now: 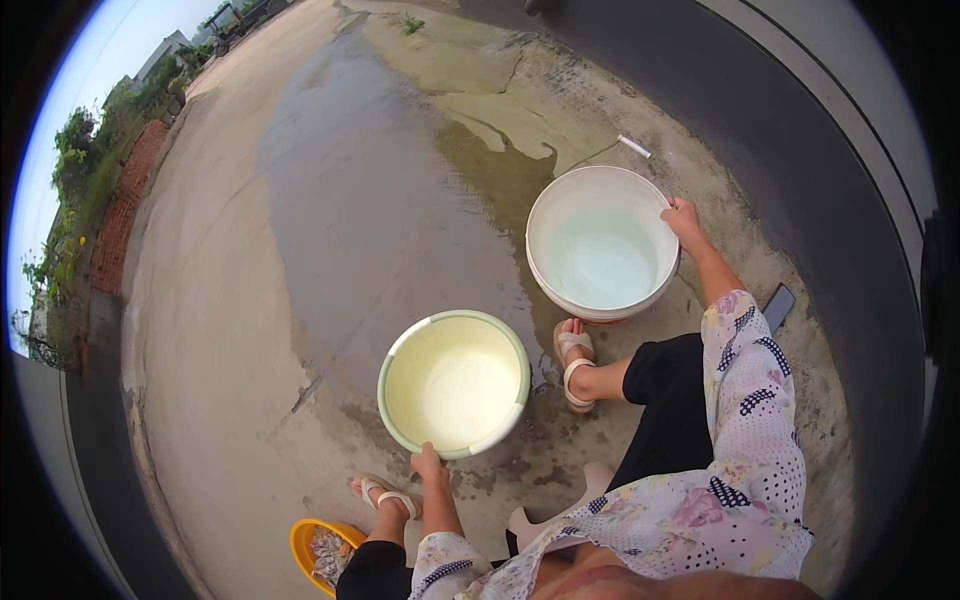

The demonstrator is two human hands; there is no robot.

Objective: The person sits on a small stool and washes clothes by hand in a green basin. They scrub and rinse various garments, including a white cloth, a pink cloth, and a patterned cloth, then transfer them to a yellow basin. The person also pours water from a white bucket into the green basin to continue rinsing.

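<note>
My left hand (430,463) grips the near rim of a pale yellow plastic basin (456,382) with a green and white rim. Inside, the basin shows only its bare, bright bottom. On the right, my right hand (681,222) holds the rim of a white plastic bucket (559,210). Clear, bluish water (604,259) lies in the bucket. The bucket's wire handle hangs on its far side, with a white grip (634,146) over the concrete. Whether the bucket's base rests on the ground is hard to tell.
A yellow basin (301,551) with greyish pieces in it stands by my left foot. Wet concrete (360,195) stretches ahead. A phone (778,307) lies on the ground at my right. Part of a pale plastic stool (555,517) shows beneath me. A dark-based wall (750,135) runs along the right.
</note>
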